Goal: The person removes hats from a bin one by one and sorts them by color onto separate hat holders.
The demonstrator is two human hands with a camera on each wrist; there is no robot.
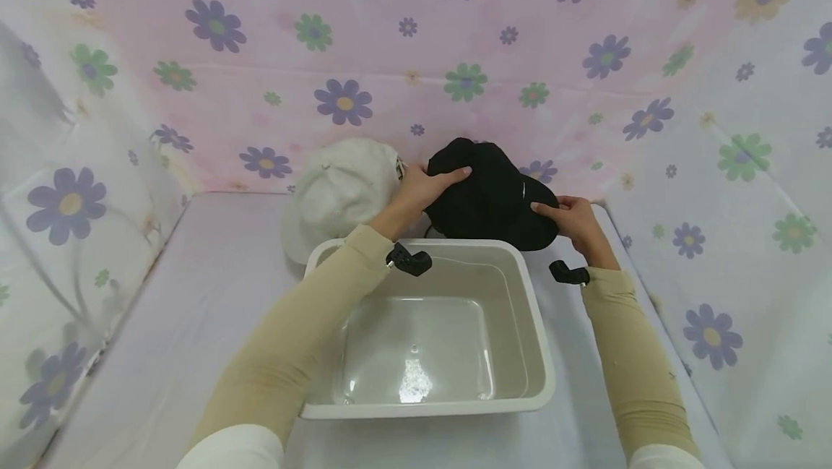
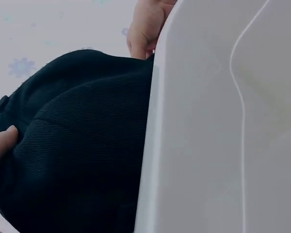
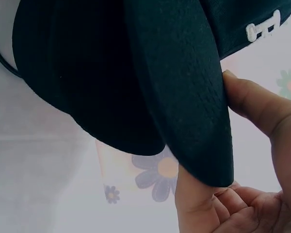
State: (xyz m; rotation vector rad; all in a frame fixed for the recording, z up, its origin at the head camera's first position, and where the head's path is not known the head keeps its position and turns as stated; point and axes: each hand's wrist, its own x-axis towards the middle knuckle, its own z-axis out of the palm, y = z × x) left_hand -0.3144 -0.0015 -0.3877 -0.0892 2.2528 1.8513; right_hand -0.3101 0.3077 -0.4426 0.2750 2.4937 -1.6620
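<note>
A black baseball cap (image 1: 487, 194) is held between both hands behind the basin, its brim toward the right. My left hand (image 1: 419, 191) grips the crown's left side, thumb lying on the black cloth; its other fingers are mostly hidden. At the right, my right hand (image 1: 578, 220) pinches the brim (image 3: 184, 97) between thumb and fingers. White embroidery (image 3: 263, 26) shows on the cap's front in the right wrist view. An off-white cap (image 1: 341, 187) lies left of the black one, close beside my left hand.
A cream plastic basin (image 1: 539, 382) stands in front of the caps, under my left forearm. Flower-printed cloth walls (image 1: 403, 57) rise at the back and both sides. A pale cloth (image 1: 214, 295) covers the table.
</note>
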